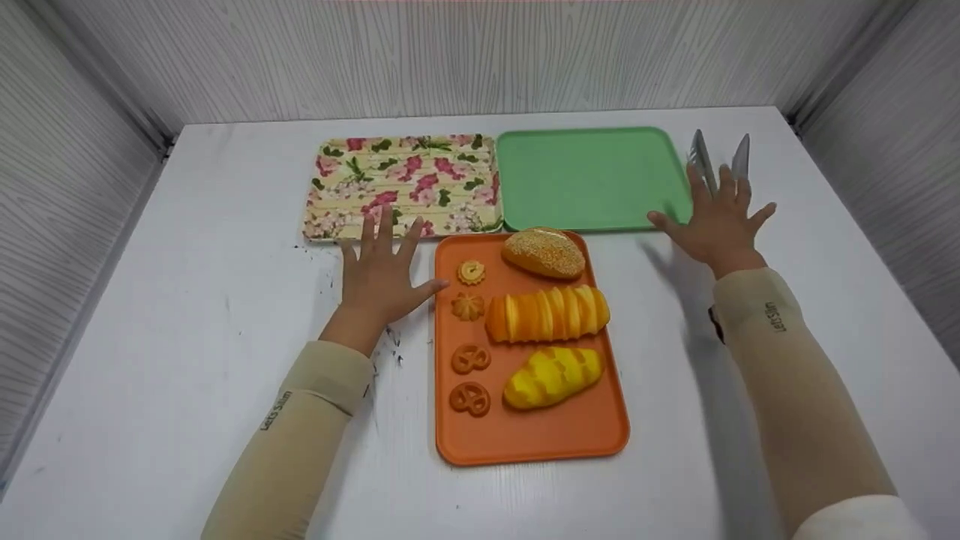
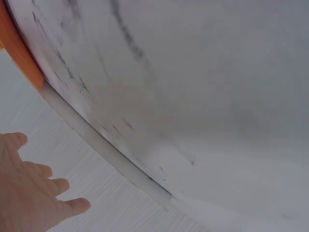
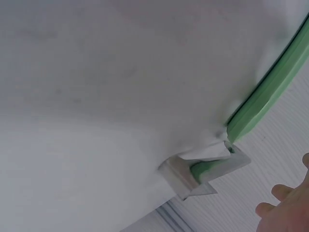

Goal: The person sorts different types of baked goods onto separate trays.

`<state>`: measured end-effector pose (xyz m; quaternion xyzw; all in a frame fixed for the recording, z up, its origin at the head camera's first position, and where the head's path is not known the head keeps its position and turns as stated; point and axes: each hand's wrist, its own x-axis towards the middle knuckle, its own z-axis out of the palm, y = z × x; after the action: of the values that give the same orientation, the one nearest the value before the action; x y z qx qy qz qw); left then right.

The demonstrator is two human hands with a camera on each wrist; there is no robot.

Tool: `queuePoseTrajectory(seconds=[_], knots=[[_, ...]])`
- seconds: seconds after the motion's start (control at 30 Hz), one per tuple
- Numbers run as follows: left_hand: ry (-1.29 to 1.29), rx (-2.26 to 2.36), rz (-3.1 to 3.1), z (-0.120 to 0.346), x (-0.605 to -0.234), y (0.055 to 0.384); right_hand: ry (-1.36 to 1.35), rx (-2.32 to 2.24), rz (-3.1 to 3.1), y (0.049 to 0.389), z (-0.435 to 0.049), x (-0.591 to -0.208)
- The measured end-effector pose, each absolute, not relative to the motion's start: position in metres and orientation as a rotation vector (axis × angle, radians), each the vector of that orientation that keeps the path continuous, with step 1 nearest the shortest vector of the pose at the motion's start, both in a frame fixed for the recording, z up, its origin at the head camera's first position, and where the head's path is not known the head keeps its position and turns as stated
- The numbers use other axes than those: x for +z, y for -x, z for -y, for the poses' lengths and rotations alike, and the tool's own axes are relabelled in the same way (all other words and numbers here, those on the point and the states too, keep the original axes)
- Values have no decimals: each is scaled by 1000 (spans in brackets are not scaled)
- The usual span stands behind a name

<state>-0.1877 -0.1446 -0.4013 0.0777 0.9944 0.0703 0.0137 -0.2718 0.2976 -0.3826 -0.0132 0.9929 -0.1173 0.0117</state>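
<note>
My left hand (image 1: 379,281) is held over the table with fingers spread, its thumb overlapping the left rim of the orange tray (image 1: 525,442). On that tray lie a sesame bun (image 1: 544,253), an orange sliced loaf (image 1: 547,313) and a yellow scored bread (image 1: 555,377). Along its left side run a round cookie (image 1: 471,272), a ridged cookie (image 1: 468,307) and two pretzels (image 1: 471,359). Fingers fanned out, my right hand (image 1: 716,229) hovers by metal tongs (image 3: 181,176), hiding part of them in the head view. Both hands hold nothing.
Behind the orange tray, a flowered tray (image 1: 405,187) and a green tray (image 1: 592,180) lie side by side on the white table (image 1: 210,300). Pale wood-grain panels (image 1: 450,60) enclose the table at the back and sides.
</note>
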Motion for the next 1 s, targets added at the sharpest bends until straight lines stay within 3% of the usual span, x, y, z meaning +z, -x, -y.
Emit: queuePoseTrajectory(seconds=[0.4, 1.0], knots=[[-319, 197, -3037, 141, -403, 168, -106, -390, -3021, 277, -335, -382], [-487, 183, -2892, 140, -407, 150, -231, -441, -2969, 282, -354, -388]])
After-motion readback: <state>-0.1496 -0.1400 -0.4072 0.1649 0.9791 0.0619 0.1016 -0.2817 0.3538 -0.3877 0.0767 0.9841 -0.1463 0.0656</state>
